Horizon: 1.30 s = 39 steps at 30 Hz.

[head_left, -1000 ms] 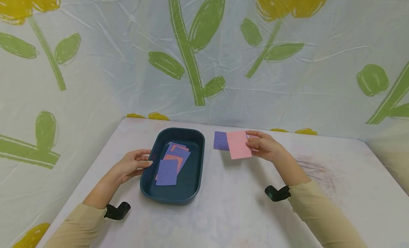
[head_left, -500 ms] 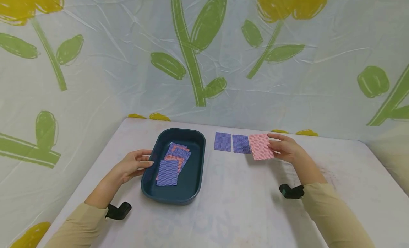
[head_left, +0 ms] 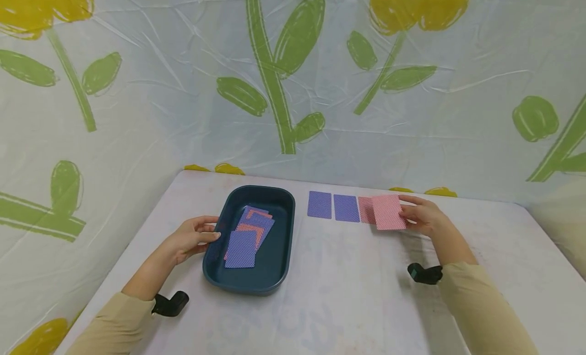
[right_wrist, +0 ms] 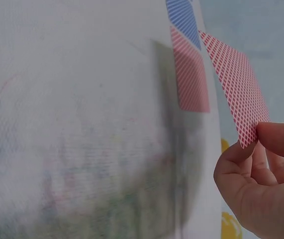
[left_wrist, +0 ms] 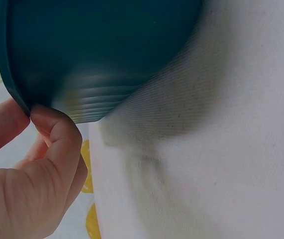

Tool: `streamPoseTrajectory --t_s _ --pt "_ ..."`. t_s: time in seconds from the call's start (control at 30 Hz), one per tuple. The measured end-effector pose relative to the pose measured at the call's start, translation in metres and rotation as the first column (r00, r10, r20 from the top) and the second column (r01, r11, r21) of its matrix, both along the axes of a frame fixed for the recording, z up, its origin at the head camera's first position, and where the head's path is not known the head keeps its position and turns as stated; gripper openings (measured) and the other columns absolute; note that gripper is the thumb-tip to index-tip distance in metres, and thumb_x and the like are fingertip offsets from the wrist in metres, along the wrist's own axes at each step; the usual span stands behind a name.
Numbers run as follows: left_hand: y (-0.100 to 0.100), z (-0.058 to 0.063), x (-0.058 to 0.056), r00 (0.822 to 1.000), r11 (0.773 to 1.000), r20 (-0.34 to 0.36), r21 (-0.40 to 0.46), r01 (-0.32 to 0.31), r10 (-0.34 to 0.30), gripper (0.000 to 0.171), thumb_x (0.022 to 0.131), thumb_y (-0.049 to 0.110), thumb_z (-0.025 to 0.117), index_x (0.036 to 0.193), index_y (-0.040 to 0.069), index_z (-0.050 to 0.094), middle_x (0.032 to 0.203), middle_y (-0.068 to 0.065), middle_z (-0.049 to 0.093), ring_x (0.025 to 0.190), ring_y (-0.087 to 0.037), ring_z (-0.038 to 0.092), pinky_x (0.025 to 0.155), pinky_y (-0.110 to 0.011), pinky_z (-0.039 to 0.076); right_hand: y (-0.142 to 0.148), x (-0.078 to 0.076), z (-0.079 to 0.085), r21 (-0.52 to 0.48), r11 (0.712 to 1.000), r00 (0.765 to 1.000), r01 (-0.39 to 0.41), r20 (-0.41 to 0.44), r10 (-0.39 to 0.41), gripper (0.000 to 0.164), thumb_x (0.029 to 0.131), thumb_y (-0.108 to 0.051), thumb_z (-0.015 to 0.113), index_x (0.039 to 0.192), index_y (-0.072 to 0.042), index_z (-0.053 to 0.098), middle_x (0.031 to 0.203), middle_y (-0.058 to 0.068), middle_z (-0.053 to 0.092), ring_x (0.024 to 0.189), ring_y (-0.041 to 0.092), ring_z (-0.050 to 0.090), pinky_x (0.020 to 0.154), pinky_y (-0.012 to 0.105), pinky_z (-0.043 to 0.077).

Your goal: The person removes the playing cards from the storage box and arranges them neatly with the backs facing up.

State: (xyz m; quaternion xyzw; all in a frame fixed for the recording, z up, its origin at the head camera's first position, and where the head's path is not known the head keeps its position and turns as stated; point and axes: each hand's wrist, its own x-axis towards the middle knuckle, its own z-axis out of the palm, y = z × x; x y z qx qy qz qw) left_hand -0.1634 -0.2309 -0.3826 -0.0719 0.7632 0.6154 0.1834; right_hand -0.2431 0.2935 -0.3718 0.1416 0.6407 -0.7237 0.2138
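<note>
My left hand (head_left: pixel 189 238) pinches the left rim of a dark teal plastic tub (head_left: pixel 274 258); the left wrist view shows thumb and finger on its edge. Inside the tub lies an overlapping pile of blue and red playing cards (head_left: pixel 240 249), backs up. My right hand (head_left: pixel 423 216) pinches a red-backed playing card (head_left: pixel 389 212) by its right edge, held above the table. Beneath and left of it, another red-backed card (head_left: pixel 365 210) lies flat, partly covered in the head view but plain in the right wrist view (right_wrist: pixel 191 74). Two blue-backed cards (head_left: pixel 319 205) continue that row leftward.
The white-covered table (head_left: pixel 339 294) extends around the tub and to the right of the cards. A floral-printed sheet (head_left: pixel 183 90) hangs behind the table's back edge. Black wrist cameras (head_left: pixel 426 273) jut out from both sleeves.
My right hand has moved right with the held red card, uncovering the second blue card and then part of the red card on the table. The left hand and tub stay put.
</note>
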Motion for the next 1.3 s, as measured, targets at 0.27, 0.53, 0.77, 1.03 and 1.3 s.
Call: streamPoseTrajectory --t_s 0.27,0.53,0.77,1.03,1.3 --pt "-0.001 -0.002 0.000 1.000 1.000 0.000 -0.003 0.006 -0.006 0.055 0.090 0.005 0.059 0.139 -0.003 0.035 0.106 -0.013 0.048 0.089 -0.019 0.052 0.073 -0.027 0.048 0.010 -0.004 -0.016 0.072 0.995 0.997 0.076 -0.011 -0.075 0.074 0.087 0.011 0.049 0.149 -0.006 0.014 0.081 -0.013 0.059 0.080 0.006 0.054 0.072 0.027 0.045" --pt "-0.002 -0.002 -0.001 1.000 1.000 0.000 -0.002 0.006 -0.006 0.055 0.090 0.005 0.060 0.139 -0.003 0.035 0.105 -0.012 0.048 0.088 -0.018 0.052 0.073 -0.027 0.048 0.010 -0.007 -0.026 0.328 0.924 0.979 0.195 -0.125 -0.162 0.073 0.078 0.016 0.053 0.144 0.002 0.026 0.101 0.005 0.057 0.069 0.006 0.054 0.059 0.025 0.048" --pt "-0.001 -0.001 -0.001 1.000 1.000 0.001 -0.003 0.008 -0.008 0.055 0.090 0.006 0.059 0.139 -0.003 0.035 0.104 -0.012 0.049 0.087 -0.017 0.053 0.073 -0.026 0.048 0.009 -0.012 -0.038 0.519 0.822 0.957 0.235 -0.272 -0.102 0.068 0.070 0.019 0.053 0.136 0.011 0.037 0.088 0.009 0.058 0.060 0.005 0.050 0.051 0.025 0.046" --pt "-0.001 0.000 -0.001 1.000 1.000 0.002 0.004 0.007 -0.007 0.055 0.090 0.005 0.059 0.139 -0.003 0.035 0.101 -0.011 0.049 0.086 -0.017 0.053 0.074 -0.026 0.049 0.006 -0.016 -0.046 0.766 0.595 0.936 0.244 -0.346 0.062 0.057 0.071 0.008 0.049 0.128 0.009 0.047 0.114 0.033 0.054 0.091 0.033 0.055 0.053 0.024 0.043" --pt "-0.001 0.000 -0.002 1.000 1.000 0.009 0.001 0.004 -0.004 0.055 0.090 0.006 0.060 0.139 -0.002 0.035 0.104 -0.012 0.049 0.088 -0.018 0.053 0.074 -0.027 0.049 0.000 -0.018 -0.046 0.827 0.499 0.931 0.260 -0.352 0.097 0.051 0.075 0.003 0.045 0.126 0.009 0.049 0.107 0.030 0.057 0.093 0.038 0.052 0.065 0.033 0.041"
